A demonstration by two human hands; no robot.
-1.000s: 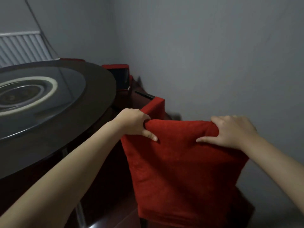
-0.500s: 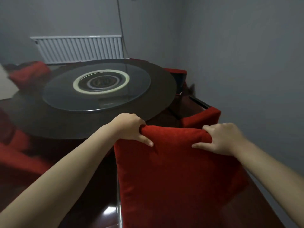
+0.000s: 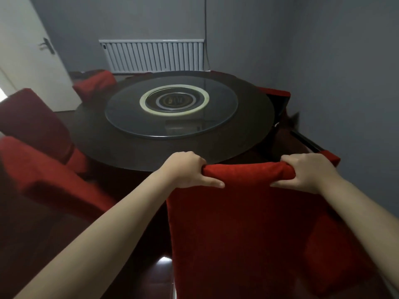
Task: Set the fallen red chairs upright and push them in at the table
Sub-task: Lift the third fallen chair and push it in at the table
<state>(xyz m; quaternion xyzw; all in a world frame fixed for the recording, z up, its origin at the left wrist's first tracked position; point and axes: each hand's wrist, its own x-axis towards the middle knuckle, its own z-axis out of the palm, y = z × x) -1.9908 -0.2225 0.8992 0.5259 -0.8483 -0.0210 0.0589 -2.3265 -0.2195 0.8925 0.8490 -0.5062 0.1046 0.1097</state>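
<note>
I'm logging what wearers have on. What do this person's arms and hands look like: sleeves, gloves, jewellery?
The left forearm and right forearm are bare to the frame edge, with no sleeve showing. The left hand and right hand are ungloved; no watch, bracelet or ring shows on the sides in view.

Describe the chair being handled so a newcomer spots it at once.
Start at the round dark table with the glass turntable. At its near edge stands a red fabric-covered chair, backrest towards the camera. Unlike the other red chairs, its top edge is gripped by the left hand and right hand.
</note>
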